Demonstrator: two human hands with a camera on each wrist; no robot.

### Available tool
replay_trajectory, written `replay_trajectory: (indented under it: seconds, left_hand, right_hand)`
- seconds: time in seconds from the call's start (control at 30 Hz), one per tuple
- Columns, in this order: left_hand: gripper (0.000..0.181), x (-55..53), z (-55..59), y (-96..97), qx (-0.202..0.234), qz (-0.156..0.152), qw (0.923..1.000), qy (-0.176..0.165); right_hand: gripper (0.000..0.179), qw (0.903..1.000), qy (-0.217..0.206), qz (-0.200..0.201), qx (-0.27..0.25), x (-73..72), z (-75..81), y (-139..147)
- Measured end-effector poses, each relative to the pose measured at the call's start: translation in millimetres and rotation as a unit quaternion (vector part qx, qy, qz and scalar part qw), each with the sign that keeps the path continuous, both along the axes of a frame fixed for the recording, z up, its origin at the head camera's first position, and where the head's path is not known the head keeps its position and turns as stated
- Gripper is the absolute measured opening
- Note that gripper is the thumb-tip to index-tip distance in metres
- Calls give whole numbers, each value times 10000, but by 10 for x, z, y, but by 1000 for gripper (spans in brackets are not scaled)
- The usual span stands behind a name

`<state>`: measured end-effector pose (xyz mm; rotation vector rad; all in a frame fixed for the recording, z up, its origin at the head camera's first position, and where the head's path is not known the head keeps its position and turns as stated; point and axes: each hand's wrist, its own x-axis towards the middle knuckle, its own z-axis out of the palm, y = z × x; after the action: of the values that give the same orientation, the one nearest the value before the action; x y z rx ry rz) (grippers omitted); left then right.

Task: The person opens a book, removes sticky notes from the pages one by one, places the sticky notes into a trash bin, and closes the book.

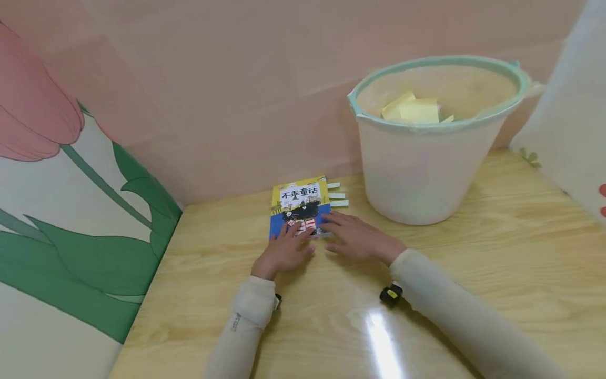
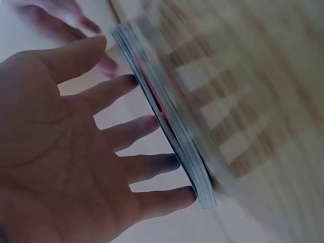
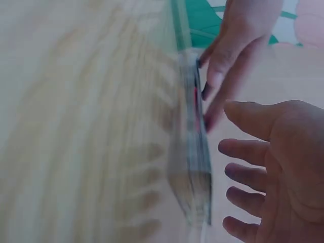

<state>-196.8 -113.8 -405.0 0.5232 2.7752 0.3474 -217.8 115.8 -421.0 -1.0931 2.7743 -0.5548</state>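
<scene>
A closed book (image 1: 303, 188) with a yellow and blue cover lies on the wooden table (image 1: 208, 252) near the back wall. Three pale paper strips (image 1: 337, 196) stick out from its right side. My left hand (image 1: 286, 253) reaches over the cover's lower part; in the left wrist view its spread, nearly straight fingertips are right at the book (image 2: 174, 121), whose page edges face the camera. Beside it, my right hand (image 1: 357, 237) has its fingers extended at the lower right corner. The right wrist view shows the fingers of that hand (image 3: 293, 167) apart from the book (image 3: 195, 152).
To the right of the book stands a whitish bucket (image 1: 416, 173) with a mint rim and a thin plastic liner, holding yellow paper pieces (image 1: 418, 110). A pink covering (image 1: 227, 95) backs the table. Tulip-printed panel (image 1: 94, 252) at left; white cloth (image 1: 568, 121) at right.
</scene>
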Motion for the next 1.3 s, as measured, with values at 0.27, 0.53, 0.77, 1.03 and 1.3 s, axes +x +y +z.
replay_trajectory:
  seconds: [0.27,0.53,0.77,1.03,1.3]
  left_hand:
    - [53,-55,65,153,-102,-341,9994,-10]
    - [47,57,246,165,-536,-690,9960,188]
    - [51,97,406,293,-511,-1408,9885,200]
    - [86,126,528,343,-540,-1559,9862,125]
    - [107,205,355,337,-527,-2225,9720,-543]
  right_hand:
    - [57,9995,-283,-154,51,-72,-53,106]
    - [38,9963,602,496,-354,88,-35,264]
    - [40,9943,660,822,-126,398,65,493]
    - [44,9893,639,1286,256,784,220,753]
    - [38,9844,-194,1718,322,1070,456,860]
